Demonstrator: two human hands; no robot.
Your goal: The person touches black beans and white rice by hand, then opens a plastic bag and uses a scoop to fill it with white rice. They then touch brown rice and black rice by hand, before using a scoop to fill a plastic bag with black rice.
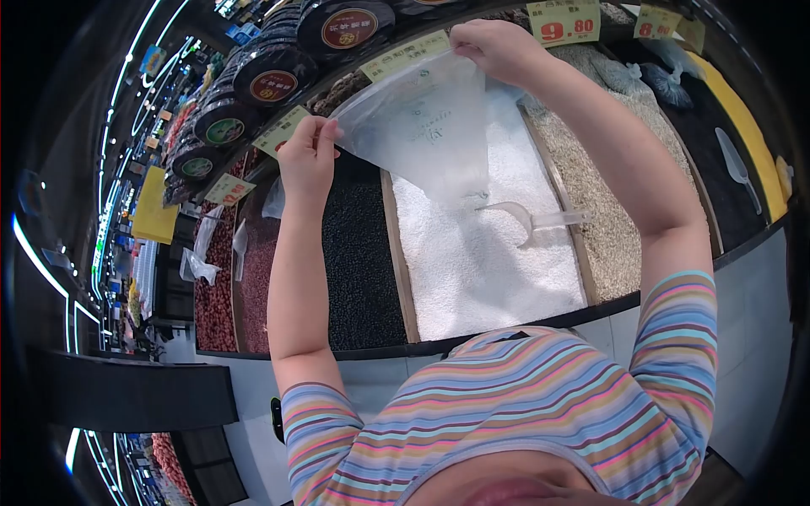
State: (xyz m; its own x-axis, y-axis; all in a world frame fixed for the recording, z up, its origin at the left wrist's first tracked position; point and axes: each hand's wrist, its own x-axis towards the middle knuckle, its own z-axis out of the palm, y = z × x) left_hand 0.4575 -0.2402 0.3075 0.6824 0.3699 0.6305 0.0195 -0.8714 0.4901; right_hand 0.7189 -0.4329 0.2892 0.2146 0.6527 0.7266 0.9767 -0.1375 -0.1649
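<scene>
A clear plastic bag [422, 126] with faint green print is stretched between my two hands, over the bin of white grain [456, 287]. My left hand [308, 148] pinches the bag's left corner near the price tags. Farther up, my right hand [498, 49] grips the opposite corner with closed fingers. Below the hanging bag, a clear scoop [540, 221] lies on the white grain, its handle pointing right over the wooden divider. Black grain [363, 253] fills the bin under my left forearm.
To the right is a bin of beige grain [620, 244]; red beans [215, 295] fill a bin at the far left. Round dark packages [270, 80] line the back shelf behind price cards [564, 24]. A metal scoop [732, 156] rests at the right.
</scene>
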